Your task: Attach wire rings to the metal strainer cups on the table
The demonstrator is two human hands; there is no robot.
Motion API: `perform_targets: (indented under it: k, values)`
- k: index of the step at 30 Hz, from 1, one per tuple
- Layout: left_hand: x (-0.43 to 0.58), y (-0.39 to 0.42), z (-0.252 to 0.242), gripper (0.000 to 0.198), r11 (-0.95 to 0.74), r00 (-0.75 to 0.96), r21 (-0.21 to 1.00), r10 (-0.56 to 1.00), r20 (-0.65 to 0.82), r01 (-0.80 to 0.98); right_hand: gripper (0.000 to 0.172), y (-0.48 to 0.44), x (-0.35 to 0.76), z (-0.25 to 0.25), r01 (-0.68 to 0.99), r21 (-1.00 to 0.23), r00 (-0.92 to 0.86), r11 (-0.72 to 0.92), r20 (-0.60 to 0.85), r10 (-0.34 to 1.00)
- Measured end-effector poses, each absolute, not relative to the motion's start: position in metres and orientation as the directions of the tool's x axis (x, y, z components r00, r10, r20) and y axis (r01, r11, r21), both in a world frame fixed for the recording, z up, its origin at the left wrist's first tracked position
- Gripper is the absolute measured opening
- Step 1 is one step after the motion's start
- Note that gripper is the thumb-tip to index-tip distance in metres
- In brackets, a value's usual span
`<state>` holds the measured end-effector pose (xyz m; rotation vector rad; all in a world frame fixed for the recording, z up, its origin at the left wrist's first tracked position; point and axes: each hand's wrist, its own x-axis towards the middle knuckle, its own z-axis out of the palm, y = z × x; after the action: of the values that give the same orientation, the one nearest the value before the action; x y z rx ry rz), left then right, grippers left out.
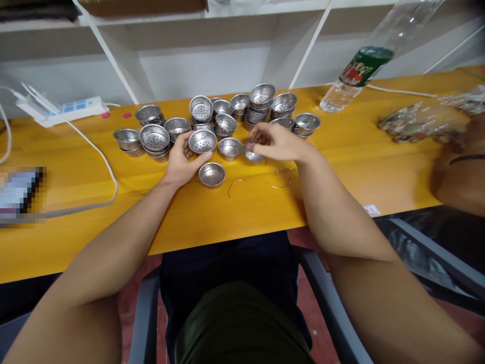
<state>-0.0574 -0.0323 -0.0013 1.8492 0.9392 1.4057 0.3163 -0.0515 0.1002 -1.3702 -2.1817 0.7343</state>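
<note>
Small round metal cups with holes punched in their bottoms stand in loose stacks on the yellow tabletop point(125, 222). My left hand point(183, 162) is closed around one perforated metal cup point(202, 142), thumb at its near side and fingers at its left. The fingers of my right hand point(271, 140) are bent down onto another metal cup point(253, 155), partly hidden beneath them. Between the hands sits a cup point(230, 148), and nearer to me a single cup point(211, 175). Thin curved wires point(235, 187) lie to the right of it.
More stacked cups point(154, 139) stand at the left and others point(262, 96) behind. A power strip point(64, 111) with white cables and a blurred-out device point(18, 189) lie on the left. A plastic bottle point(359, 71), a clear plastic bag point(407, 121) and another person's arm point(462, 162) are on the right.
</note>
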Motion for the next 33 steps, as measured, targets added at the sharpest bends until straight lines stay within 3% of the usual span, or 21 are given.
perform_targets:
  k: [3, 6, 11, 13, 15, 17, 19, 21, 24, 29, 33]
  values:
    - [-0.057, -0.032, -0.001, 0.096, -0.538, 0.173, 0.827, 0.841, 0.512, 0.164, 0.061, -0.057, 0.315, 0.106, 0.674, -0.649, -0.474, 0.354, -0.012, 0.88]
    - [-0.058, -0.03, -0.003, 0.095, -0.548, 0.178, 0.822, 0.834, 0.522, 0.155, 0.059, -0.057, 0.313, 0.104, 0.699, -0.62, -0.466, 0.357, -0.016, 0.884]
    - [-0.059, -0.029, -0.005, 0.089, -0.561, 0.176, 0.811, 0.826, 0.536, 0.163, 0.079, -0.056, 0.316, 0.101, 0.776, -0.489, -0.456, 0.399, 0.003, 0.89]
    - [-0.06, -0.029, -0.006, 0.089, -0.569, 0.183, 0.805, 0.821, 0.541, 0.167, 0.08, -0.061, 0.315, 0.108, 0.777, -0.454, -0.444, 0.436, 0.096, 0.891]
    - [-0.061, -0.028, -0.006, 0.089, -0.572, 0.196, 0.803, 0.818, 0.541, 0.17, 0.063, -0.072, 0.31, 0.118, 0.745, -0.449, -0.441, 0.493, 0.222, 0.869]
    - [-0.061, -0.028, -0.007, 0.09, -0.563, 0.211, 0.806, 0.823, 0.527, 0.182, 0.035, -0.084, 0.301, 0.128, 0.667, -0.495, -0.503, 0.557, 0.252, 0.827]
    - [-0.061, -0.029, -0.006, 0.091, -0.546, 0.214, 0.816, 0.834, 0.508, 0.189, 0.013, -0.094, 0.288, 0.133, 0.579, -0.578, -0.636, 0.575, 0.121, 0.762]
    - [-0.06, -0.03, -0.006, 0.093, -0.533, 0.204, 0.825, 0.843, 0.498, 0.187, 0.006, -0.1, 0.275, 0.131, 0.567, -0.606, -0.734, 0.558, -0.064, 0.676]
    - [-0.058, -0.031, -0.005, 0.093, -0.53, 0.193, 0.827, 0.845, 0.498, 0.187, 0.016, -0.101, 0.258, 0.124, 0.653, -0.499, -0.73, 0.569, -0.218, 0.647]
    - [-0.057, -0.032, -0.004, 0.093, -0.55, 0.202, 0.816, 0.832, 0.516, 0.178, 0.02, -0.109, 0.241, 0.126, 0.717, -0.307, -0.695, 0.626, -0.239, 0.678]
    - [-0.058, -0.033, -0.002, 0.096, -0.538, 0.206, 0.824, 0.839, 0.504, 0.176, 0.016, -0.126, 0.225, 0.136, 0.771, -0.071, -0.623, 0.633, -0.296, 0.725]
